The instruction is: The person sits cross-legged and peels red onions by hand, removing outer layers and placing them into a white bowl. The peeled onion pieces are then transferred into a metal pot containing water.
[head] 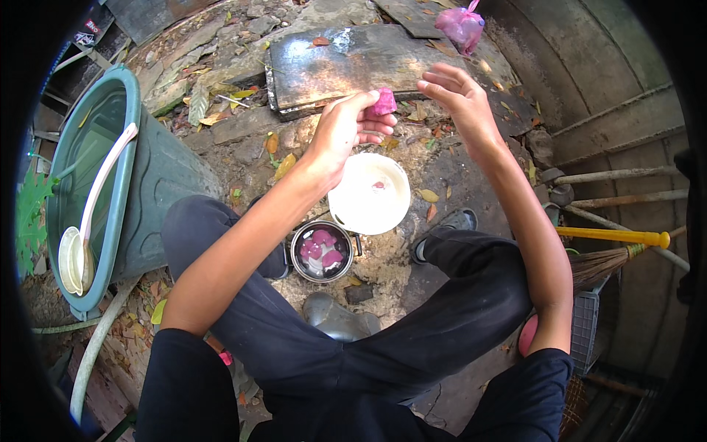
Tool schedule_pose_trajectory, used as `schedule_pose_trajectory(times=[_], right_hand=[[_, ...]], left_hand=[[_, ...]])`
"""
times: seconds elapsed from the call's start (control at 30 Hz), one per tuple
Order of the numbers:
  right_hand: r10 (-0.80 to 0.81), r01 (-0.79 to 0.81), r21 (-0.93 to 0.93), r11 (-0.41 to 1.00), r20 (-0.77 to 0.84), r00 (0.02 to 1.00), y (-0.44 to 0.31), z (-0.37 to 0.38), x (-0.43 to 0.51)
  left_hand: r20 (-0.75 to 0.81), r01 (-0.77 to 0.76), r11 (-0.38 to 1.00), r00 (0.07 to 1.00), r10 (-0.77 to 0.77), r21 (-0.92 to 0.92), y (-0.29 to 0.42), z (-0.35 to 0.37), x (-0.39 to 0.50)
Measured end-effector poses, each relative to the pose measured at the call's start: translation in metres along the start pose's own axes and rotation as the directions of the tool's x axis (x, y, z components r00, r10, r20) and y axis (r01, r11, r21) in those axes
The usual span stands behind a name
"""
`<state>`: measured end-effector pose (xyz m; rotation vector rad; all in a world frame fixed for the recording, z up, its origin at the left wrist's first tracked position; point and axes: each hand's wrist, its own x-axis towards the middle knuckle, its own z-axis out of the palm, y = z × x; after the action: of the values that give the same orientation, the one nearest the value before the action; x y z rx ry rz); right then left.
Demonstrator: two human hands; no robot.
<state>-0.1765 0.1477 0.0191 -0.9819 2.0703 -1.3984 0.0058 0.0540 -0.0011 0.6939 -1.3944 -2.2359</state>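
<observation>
Between the thumb and fingers of my left hand (353, 119) is a purple-pink chunk (381, 103), perhaps a peeled root; its exact kind is unclear. My right hand (455, 94) is raised a short way to the right, fingers apart and holding nothing. Below the left hand stands a round white basin (369, 210) with a small reddish bit (378, 185) inside. A small metal pot (322, 279) touches or nearly touches the basin, between my feet. Several purple-pink pieces (317, 246) lie in it, seemingly in water.
On the left, a plastic dipper (72, 259) rests across a large green water tub (171, 166). A flat slab (309, 72) lies ahead, with a pink plastic bag (461, 27) beyond it. Along the right wall are a broom (599, 265), a yellow handle (613, 236) and a grey crate (582, 331).
</observation>
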Motion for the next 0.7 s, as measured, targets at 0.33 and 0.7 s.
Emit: schedule_pose_trajectory(times=[0.33,0.7], right_hand=[[-0.217,0.224,0.004,0.975,0.251,0.943,-0.006,0.003,-0.007],[0.027,-0.087,0.127,0.988,0.417,0.909,-0.02,-0.007,-0.009]], left_hand=[[0.104,0.031,0.997,0.994,-0.038,0.068,-0.005,-0.004,0.003],[0.017,-0.075,0.997,0.997,0.074,0.023,0.0,-0.006,0.002]])
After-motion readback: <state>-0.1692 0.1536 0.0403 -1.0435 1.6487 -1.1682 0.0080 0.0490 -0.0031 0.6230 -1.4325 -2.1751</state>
